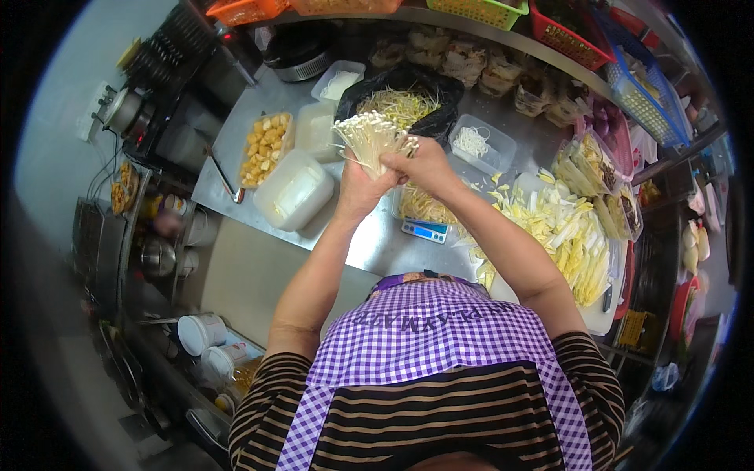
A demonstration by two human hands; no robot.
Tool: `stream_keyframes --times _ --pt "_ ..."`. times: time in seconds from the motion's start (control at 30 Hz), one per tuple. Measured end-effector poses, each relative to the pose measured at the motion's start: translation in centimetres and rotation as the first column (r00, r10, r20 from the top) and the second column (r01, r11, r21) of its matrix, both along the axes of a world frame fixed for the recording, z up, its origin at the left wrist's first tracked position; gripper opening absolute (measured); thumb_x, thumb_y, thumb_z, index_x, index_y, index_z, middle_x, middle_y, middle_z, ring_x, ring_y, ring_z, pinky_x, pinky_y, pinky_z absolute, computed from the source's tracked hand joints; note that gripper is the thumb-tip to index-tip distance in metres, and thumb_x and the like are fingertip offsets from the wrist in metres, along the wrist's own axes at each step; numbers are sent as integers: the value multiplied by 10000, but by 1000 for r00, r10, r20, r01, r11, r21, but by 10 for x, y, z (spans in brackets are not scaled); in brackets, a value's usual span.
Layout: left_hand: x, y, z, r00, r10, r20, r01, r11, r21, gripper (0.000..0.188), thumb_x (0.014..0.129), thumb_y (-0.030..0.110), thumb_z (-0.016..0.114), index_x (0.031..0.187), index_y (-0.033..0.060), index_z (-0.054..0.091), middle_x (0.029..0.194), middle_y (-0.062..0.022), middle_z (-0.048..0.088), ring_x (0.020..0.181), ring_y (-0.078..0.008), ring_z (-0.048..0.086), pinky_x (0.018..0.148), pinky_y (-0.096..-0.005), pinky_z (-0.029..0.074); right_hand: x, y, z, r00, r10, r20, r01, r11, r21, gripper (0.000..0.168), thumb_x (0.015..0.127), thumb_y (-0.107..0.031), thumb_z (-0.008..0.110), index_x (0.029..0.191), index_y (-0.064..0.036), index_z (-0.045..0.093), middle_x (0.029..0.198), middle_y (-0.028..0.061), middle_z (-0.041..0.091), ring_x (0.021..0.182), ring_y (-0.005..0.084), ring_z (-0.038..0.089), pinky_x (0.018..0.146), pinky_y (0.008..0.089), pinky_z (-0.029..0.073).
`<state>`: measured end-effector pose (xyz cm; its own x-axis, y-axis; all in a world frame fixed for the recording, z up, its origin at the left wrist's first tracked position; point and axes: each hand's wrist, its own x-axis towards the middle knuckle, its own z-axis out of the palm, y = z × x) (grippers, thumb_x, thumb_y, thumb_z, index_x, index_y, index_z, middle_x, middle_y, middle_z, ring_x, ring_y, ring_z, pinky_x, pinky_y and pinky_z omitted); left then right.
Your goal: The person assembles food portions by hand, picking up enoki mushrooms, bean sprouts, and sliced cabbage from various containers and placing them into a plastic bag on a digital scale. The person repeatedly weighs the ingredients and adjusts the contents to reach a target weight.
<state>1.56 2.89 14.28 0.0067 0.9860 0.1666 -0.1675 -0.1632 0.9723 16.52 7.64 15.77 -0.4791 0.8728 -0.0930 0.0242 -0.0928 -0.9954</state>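
Observation:
My left hand grips a bunch of enoki mushrooms from below, caps pointing away from me. At the bunch's right side, the fingers of my right hand pinch some of the stems. Beyond the bunch lies an open black plastic bag with bean sprouts in it. Just below my hands, a clear container of pale, thin strands, perhaps sprouts or enoki, rests on a small digital scale with a lit display. My right forearm partly covers that container.
Chopped napa cabbage is heaped on a white cutting board, with a knife beside it. Left stand a tub of fried tofu pieces and a translucent container. White noodles sit in a plastic box. Colourful baskets line a shelf above.

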Motion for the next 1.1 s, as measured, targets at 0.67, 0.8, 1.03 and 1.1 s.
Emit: stream_keyframes --times 0.67,0.8,1.03,1.1 --pt "-44 -44 -82 183 211 -960 -320 936 145 665 724 78 687 1346 80 451 1270 -240 495 1191 -387 478 1016 -462 381 77 3 -39 536 -232 812 -403 775 487 274 815 -315 687 948 -77 708 945 152 687 897 362 635 781 445 512" --pt "-1 -20 -43 579 427 -694 -35 864 503 378 703 -9 625 1077 40 602 1137 -177 577 1083 -379 532 943 -441 433 73 8 -59 484 -106 869 -515 769 380 446 844 -285 656 1209 -33 609 1160 203 632 1066 381 599 914 435 486" --pt "66 9 -78 592 150 -792 345 841 417 380 778 142 673 1134 37 588 1143 -150 581 1089 -354 536 942 -432 422 141 21 -3 783 -64 619 -303 830 468 501 857 -119 616 1341 -36 515 1203 174 638 1026 282 644 886 364 509" --pt "66 14 -96 468 114 -876 400 857 326 466 794 235 681 1202 43 561 1174 -144 569 1116 -344 521 951 -432 409 168 28 74 787 -107 607 -257 838 482 384 891 -98 602 1267 -21 578 1152 131 668 1009 204 642 869 329 509"
